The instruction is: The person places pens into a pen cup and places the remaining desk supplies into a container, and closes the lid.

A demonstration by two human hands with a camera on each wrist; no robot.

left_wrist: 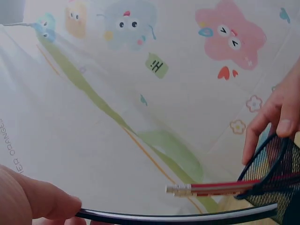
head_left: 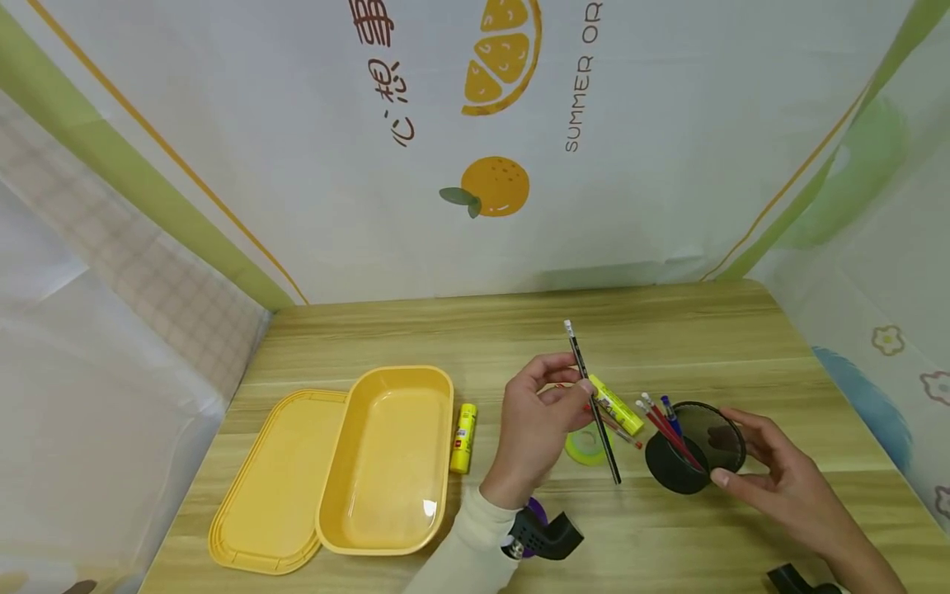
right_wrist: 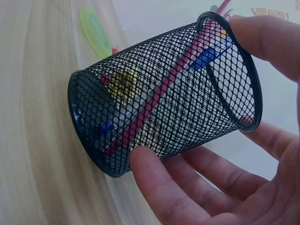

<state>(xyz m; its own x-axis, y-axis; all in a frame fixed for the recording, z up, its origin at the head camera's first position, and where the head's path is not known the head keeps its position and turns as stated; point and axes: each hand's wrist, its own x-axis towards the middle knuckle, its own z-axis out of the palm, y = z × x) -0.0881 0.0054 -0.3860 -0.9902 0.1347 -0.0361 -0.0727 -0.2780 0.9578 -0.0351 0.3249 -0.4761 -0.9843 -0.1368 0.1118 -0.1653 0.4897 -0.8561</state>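
Wood-grained tabletop [head_left: 445, 334] meets a white printed sheet [head_left: 356, 231] at its far edge. Above the wood, a black pencil [head_left: 602, 433] slants, white eraser uppermost, pinched between the thumb and fingers of the left hand [head_left: 533, 421]. Its lower end points down, apart from the mesh cup [head_left: 674, 472]. Because the pinch sits partway along the shaft, a knock of that end against the rim would probably make the pencil swivel or slip.

The right hand [head_left: 779, 478] grips the cup, thumb and fingers set around its rim and wall; whether the base sits quite flat cannot be told. Red pencils [head_left: 665, 429] and a blue pen [head_left: 670, 412] inside lean towards the left hand, so they could get in the way of another shaft, and a loosened grip might let the cup tip that way.

Farther out, a yellow glue stick [head_left: 618, 408] and a green tape roll [head_left: 586, 448] lie close by the left hand; a low sweep could send the stick rolling. Well to the left lies an open yellow box [head_left: 397, 450].
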